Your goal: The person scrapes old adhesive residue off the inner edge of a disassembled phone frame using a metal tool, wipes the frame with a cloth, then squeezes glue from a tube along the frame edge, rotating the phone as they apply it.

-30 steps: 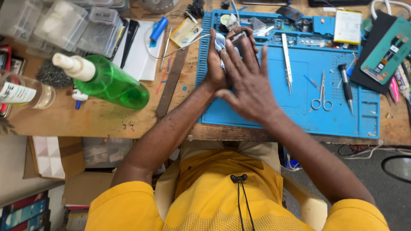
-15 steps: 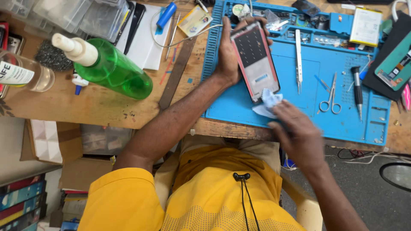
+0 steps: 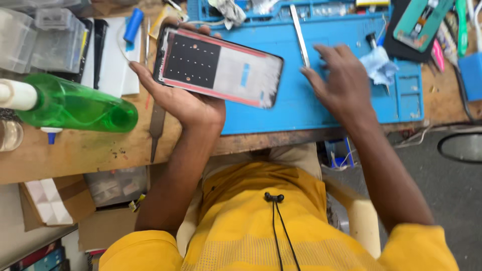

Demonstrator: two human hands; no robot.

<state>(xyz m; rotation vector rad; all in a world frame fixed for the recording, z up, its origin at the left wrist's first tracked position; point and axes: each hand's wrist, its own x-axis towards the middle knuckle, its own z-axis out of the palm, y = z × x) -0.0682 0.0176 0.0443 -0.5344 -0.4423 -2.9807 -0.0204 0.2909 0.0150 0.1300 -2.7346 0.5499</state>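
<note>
Since the earlier frame the phone frame (image 3: 218,68) has swung from standing lengthwise over the blue mat (image 3: 321,105) to lying crosswise, now held over the mat's left edge and partly above the wooden bench (image 3: 90,153). The right hand (image 3: 341,83), which was pinching a small pale blue cloth (image 3: 377,64) near the mat's front edge, has let it go and moved further back over the mat.

The left hand (image 3: 186,103) cradles the phone frame from beneath, palm under it, thumb along the near long edge and fingertips curled over the far left corner. The frame's inner side faces up: a dark panel with small dots on the half left of the mat's edge, a pale grey panel on the half over the mat, and a thin red line around the rim.

The right hand is released, fingers spread and slightly bent, hovering over the middle of the mat and holding nothing. The cloth lies crumpled on the mat just right of those fingers. Metal tweezers (image 3: 299,35) lie on the mat just behind the hand.

A green plastic bottle (image 3: 75,108) lies on its side on the bench, well left of the mat. A thin metal tool (image 3: 156,128) rests on the bench between the bottle and the mat.
</note>
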